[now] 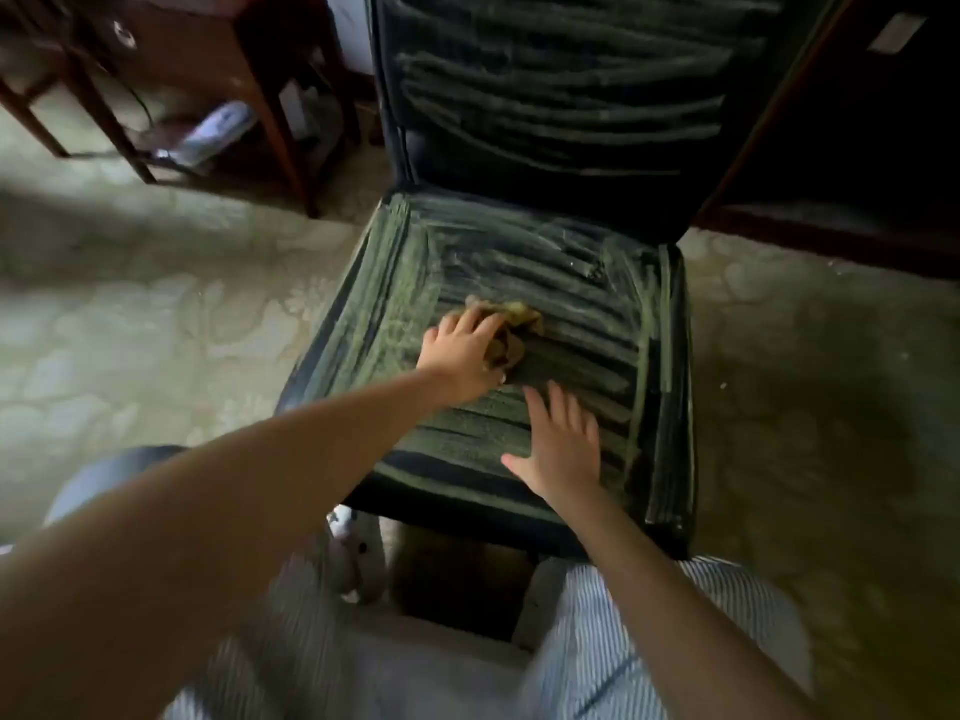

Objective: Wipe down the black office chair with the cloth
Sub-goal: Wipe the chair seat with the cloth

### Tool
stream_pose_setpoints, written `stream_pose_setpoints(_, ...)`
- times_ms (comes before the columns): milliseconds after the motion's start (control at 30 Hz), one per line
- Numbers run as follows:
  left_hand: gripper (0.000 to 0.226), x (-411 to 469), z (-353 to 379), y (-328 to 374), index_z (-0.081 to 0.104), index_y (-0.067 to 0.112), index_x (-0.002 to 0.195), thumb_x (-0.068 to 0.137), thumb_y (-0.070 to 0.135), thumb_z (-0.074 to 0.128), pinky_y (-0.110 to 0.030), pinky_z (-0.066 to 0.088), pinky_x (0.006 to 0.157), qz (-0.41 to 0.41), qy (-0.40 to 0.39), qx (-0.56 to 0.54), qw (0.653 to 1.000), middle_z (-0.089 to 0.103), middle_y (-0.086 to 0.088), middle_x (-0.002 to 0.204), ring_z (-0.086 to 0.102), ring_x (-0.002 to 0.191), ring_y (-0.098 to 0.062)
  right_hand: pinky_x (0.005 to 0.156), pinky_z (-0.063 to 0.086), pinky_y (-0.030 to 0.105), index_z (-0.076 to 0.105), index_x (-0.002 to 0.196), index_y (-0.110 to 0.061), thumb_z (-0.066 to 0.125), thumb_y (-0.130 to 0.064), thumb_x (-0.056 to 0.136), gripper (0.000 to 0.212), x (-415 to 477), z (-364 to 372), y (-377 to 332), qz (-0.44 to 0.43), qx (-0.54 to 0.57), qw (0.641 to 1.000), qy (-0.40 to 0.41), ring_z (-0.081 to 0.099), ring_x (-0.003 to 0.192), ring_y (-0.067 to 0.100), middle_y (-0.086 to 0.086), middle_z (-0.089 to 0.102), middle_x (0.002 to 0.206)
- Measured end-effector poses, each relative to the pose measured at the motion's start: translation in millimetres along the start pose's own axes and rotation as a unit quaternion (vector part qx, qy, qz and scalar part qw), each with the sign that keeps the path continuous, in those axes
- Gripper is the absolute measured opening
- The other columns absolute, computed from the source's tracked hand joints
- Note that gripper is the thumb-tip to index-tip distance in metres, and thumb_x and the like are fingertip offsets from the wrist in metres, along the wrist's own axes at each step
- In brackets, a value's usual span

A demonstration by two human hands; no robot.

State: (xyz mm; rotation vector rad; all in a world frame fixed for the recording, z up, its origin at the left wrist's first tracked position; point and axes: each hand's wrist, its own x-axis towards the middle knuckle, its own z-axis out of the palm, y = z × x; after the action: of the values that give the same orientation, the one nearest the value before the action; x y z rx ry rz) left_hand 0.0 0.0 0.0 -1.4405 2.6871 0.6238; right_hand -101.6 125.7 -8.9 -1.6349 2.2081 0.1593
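Low in the frame, blurred striped trousers (649,641). Just above, right hand (563,449) flat on the ribbed, dust-streaked seat of the black office chair (571,304), fingers spread. At centre, left hand (460,353) clutching a crumpled tan cloth (519,324), fingers curled round it. Higher up, backrest (561,96) cut off by the top edge.

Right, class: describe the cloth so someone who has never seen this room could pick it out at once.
Find the black chair, its seat streaked with pale marks. Near the seat's centre, the left hand grips a crumpled yellowish-brown cloth. Nothing else on the seat is yellowish or bunched up.
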Motion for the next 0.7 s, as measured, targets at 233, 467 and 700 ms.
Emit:
stream_pose_setpoints(233,0.078,25.4,26.2,7.4,0.005,0.032,0.148,0.089,0.043,0.055,-0.051,0.018,0.108,-0.082,0.007,0.018,0.996,0.01,-0.009,0.155,0.016,0.136,-0.039,0.115,0.017,0.042,0.01,0.149,-0.027,0.056,-0.047,0.089,0.078,8.1,20.3,6.3,0.027,0.023,0.999,-0.011,0.006,0.145,0.023,-0.001,0.006,0.159)
stream_pose_setpoints(467,0.05,21.7,6.9,-4.6,0.038,0.022,0.13,0.085,0.024,0.06,-0.046,0.039,0.092,-0.069,0.011,-0.054,0.996,0.039,-0.012,0.13,0.039,0.119,-0.036,0.116,0.014,0.043,0.012,0.149,-0.026,0.059,-0.038,0.09,0.077,9.3,32.3,5.6,0.045,0.045,0.998,0.03,0.004,0.145,0.021,-0.001,0.008,0.158)
stream_pose_setpoints(700,0.049,-13.1,-5.2,-31.1,0.046,0.02,0.124,0.081,0.018,0.068,-0.027,0.042,0.08,-0.116,0.036,-0.242,0.963,0.038,-0.003,0.112,0.048,0.099,-0.021,0.117,0.01,0.042,0.01,0.149,-0.029,0.063,-0.026,0.088,0.081,7.5,31.6,11.4,0.044,0.04,0.998,0.025,0.0,0.145,0.019,-0.003,0.005,0.158)
